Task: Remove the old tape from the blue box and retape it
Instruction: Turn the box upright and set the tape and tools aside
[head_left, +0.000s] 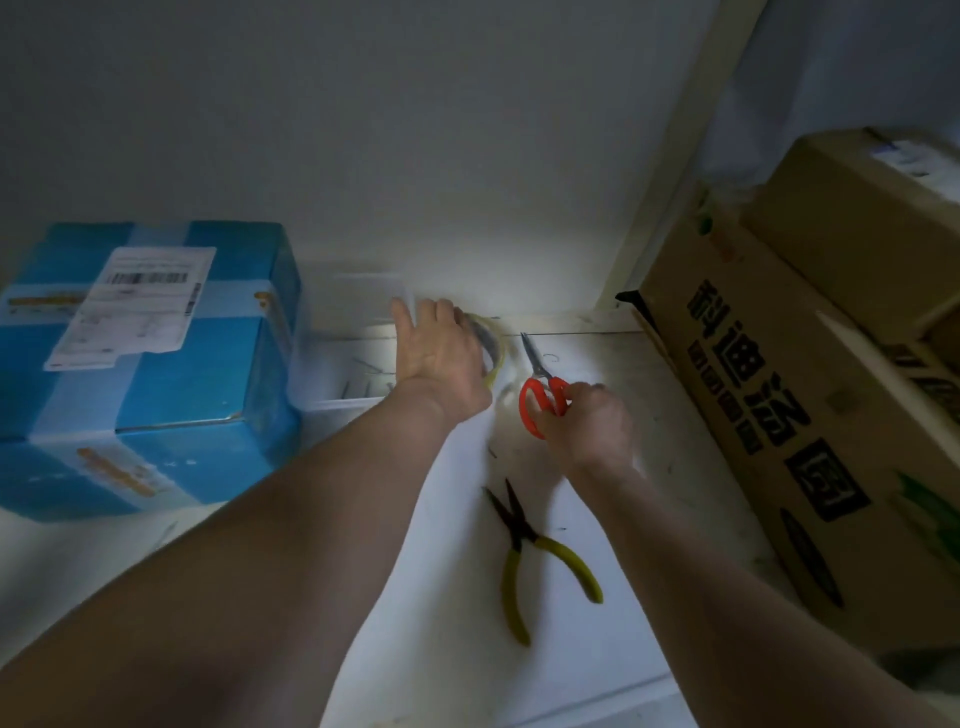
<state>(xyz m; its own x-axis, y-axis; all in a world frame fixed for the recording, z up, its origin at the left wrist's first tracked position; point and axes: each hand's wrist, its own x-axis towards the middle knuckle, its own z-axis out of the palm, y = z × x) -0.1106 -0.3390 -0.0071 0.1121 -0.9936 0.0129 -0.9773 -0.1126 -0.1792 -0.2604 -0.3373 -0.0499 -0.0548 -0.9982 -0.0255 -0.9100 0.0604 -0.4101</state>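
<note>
My left hand (441, 353) is gripping the clear tape roll (491, 348) by the wall; my right hand (592, 421) is clutching orange-handled scissors (540, 389) (blades shut), taped blue cardboard box (145, 364) well apart.

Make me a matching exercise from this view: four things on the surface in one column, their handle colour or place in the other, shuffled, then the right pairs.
Things:
1. scissors
2. pliers
3. blue box
4. tape roll

Descriptions:
A. far left, label on top
B. yellow handles, lying untouched
C. under the left hand
D. orange handles, at the right hand

Pairs: 1-D, 2-B, 3-A, 4-C
</note>
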